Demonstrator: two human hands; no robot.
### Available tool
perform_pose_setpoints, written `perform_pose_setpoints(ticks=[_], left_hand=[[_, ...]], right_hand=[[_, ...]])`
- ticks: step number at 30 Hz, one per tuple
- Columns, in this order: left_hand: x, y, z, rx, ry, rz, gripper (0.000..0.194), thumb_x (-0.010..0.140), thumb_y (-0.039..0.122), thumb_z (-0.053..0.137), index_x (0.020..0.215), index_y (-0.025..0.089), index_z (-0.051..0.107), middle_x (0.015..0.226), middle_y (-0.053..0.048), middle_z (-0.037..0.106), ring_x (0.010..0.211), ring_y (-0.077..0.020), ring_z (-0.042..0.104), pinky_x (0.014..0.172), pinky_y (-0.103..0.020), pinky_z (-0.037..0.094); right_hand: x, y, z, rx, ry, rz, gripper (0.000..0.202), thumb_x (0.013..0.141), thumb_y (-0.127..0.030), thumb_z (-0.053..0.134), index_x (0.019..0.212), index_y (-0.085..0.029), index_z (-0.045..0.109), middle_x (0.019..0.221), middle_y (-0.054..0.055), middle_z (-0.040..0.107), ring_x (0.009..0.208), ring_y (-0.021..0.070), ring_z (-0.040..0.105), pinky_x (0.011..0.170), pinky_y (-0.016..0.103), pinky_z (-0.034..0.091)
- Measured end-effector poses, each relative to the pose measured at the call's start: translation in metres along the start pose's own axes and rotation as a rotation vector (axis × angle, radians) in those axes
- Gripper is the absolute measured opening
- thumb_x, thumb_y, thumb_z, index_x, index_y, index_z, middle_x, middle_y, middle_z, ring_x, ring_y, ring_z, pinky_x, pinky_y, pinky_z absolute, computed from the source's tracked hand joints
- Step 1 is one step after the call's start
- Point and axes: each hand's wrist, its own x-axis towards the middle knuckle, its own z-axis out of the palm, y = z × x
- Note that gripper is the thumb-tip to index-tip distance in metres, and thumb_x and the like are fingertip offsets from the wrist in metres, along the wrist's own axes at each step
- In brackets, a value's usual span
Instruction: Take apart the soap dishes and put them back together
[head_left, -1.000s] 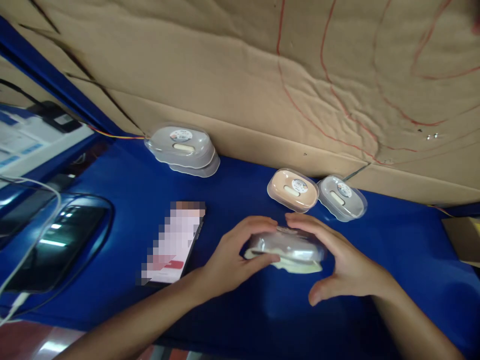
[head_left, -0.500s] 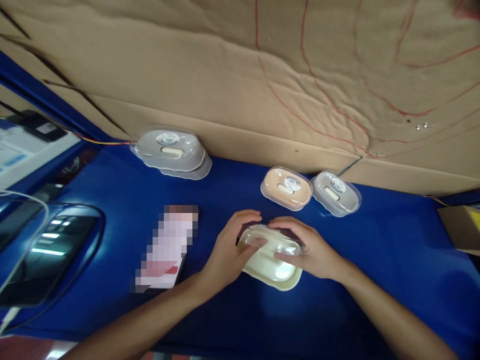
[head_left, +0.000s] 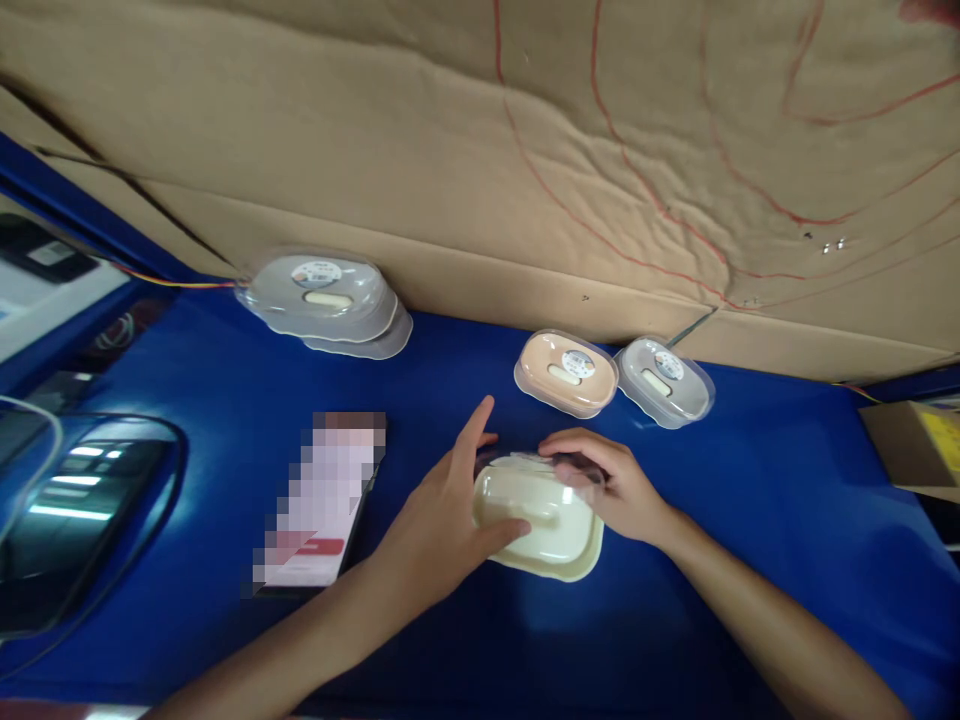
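A cream-coloured plastic box (head_left: pixel 551 545) with rounded corners sits on the blue table in front of me. Over its far part is a see-through lid (head_left: pixel 525 463); whether it is seated or raised there I cannot tell. My left hand (head_left: pixel 457 500) is at the box's left side, fingers spread and pointing away, thumb lying over the near left part of the box. At the far right corner, my right hand (head_left: pixel 619 485) has its fingers curled round the lid's edge, partly seen through the clear plastic.
Behind stand a peach lidded box (head_left: pixel 544 372) and a grey lidded box (head_left: pixel 637 375) side by side. Stacked grey boxes (head_left: pixel 277 300) are at the back left. A phone (head_left: pixel 322 500) with a blurred screen lies left, beyond it a dark tablet (head_left: pixel 82 520) with cables. Cardboard (head_left: pixel 375 130) walls the back.
My left fingers have opened outward from the box's far edge, and the left thumb has slid nearer. My right thumb has left the top of the box. The view has shifted slightly.
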Motion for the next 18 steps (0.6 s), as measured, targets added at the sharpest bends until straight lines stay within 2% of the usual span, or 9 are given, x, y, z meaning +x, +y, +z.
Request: perform_pose_setpoints(ticks=[2, 5, 8, 11, 14, 16, 18], left_hand=[[0.000, 0.001, 0.000, -0.015, -0.025, -0.018, 0.127, 0.078, 0.051, 0.087, 0.168, 0.039, -0.001, 0.152, -0.017, 0.053, 0.131, -0.0392, 0.060, 0.111, -0.065, 0.046], [-0.001, 0.001, 0.001, -0.020, -0.046, -0.010, 0.124, 0.079, 0.048, 0.087, 0.169, 0.038, 0.001, 0.152, -0.017, 0.053, 0.128, -0.0370, 0.061, 0.111, -0.063, 0.047], [-0.003, 0.004, 0.002, 0.007, -0.162, 0.013, 0.113, 0.080, 0.037, 0.087, 0.168, 0.038, 0.017, 0.140, -0.011, 0.060, 0.128, -0.0346, 0.060, 0.112, -0.061, 0.047], [-0.008, 0.011, 0.006, 0.063, -0.285, 0.101, 0.096, 0.077, 0.028, 0.090, 0.159, 0.035, 0.041, 0.136, -0.008, 0.062, 0.129, -0.0325, 0.059, 0.114, -0.057, 0.049], [-0.017, 0.014, 0.010, 0.106, -0.302, 0.316, 0.072, 0.081, 0.026, 0.088, 0.146, 0.032, 0.057, 0.136, -0.008, 0.062, 0.126, -0.0277, 0.061, 0.112, -0.046, 0.053], [-0.021, 0.012, 0.013, 0.114, -0.218, 0.497, 0.044, 0.091, 0.025, 0.078, 0.133, 0.032, 0.066, 0.126, -0.006, 0.066, 0.120, -0.0238, 0.065, 0.108, -0.038, 0.056], [-0.021, 0.005, 0.014, 0.103, -0.075, 0.577, 0.022, 0.100, 0.026, 0.067, 0.121, 0.031, 0.070, 0.111, -0.003, 0.069, 0.106, -0.0204, 0.067, 0.096, -0.033, 0.060]], right_hand=[[-0.003, 0.002, 0.001, -0.018, 0.139, 0.028, 0.019, 0.105, -0.029, 0.062, 0.118, -0.027, 0.075, 0.110, 0.005, 0.080, 0.100, 0.0189, 0.077, 0.084, 0.031, 0.064], [-0.008, 0.004, 0.002, -0.021, 0.329, 0.053, 0.024, 0.109, -0.028, 0.053, 0.126, -0.029, 0.070, 0.106, 0.003, 0.079, 0.090, 0.0163, 0.077, 0.078, 0.029, 0.064], [-0.011, 0.002, 0.000, -0.010, 0.425, 0.075, 0.024, 0.109, -0.030, 0.054, 0.129, -0.030, 0.068, 0.112, 0.004, 0.078, 0.091, 0.0173, 0.078, 0.074, 0.029, 0.065], [-0.009, -0.001, -0.002, -0.021, 0.417, 0.093, 0.023, 0.107, -0.032, 0.058, 0.127, -0.029, 0.069, 0.109, 0.003, 0.080, 0.091, 0.0185, 0.080, 0.072, 0.029, 0.066], [-0.006, -0.002, -0.002, -0.057, 0.331, 0.111, 0.024, 0.107, -0.032, 0.058, 0.129, -0.029, 0.069, 0.109, 0.003, 0.081, 0.087, 0.0176, 0.080, 0.069, 0.026, 0.065], [-0.004, -0.003, -0.005, -0.064, 0.246, 0.125, 0.026, 0.107, -0.033, 0.058, 0.129, -0.029, 0.070, 0.112, 0.003, 0.081, 0.084, 0.0169, 0.080, 0.067, 0.026, 0.065], [-0.005, -0.005, -0.009, -0.040, 0.165, 0.134, 0.026, 0.107, -0.035, 0.058, 0.129, -0.028, 0.071, 0.114, 0.004, 0.081, 0.084, 0.0171, 0.080, 0.068, 0.026, 0.065]])
